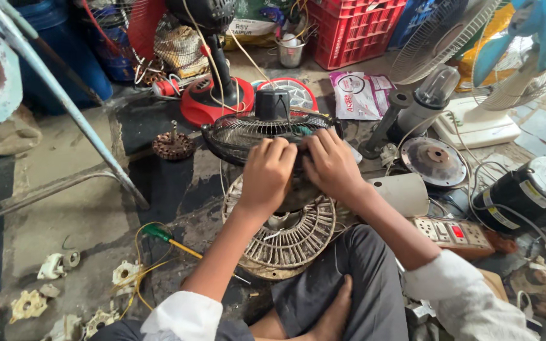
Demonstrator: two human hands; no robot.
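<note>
The left hand (pixel 266 173) and right hand (pixel 331 165) are both gripping the black fan guard's (pixel 238 136) near rim. A dirty round grille (pixel 292 237) is lying just beneath on the floor (pixel 77 208)

Both hands, the left hand (pixel 266 177) and the right hand (pixel 331 165), rest side by side on the fan cage (pixel 235 136). A screwdriver (pixel 170 240) lies to the left. A power strip (pixel 453 233) lies to the right. A crate (pixel 352 28) stands behind.

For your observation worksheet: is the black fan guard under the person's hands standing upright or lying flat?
Roughly flat. The black fan guard shows its wire ring from above, with the left hand and right hand resting on its near edge.
</note>
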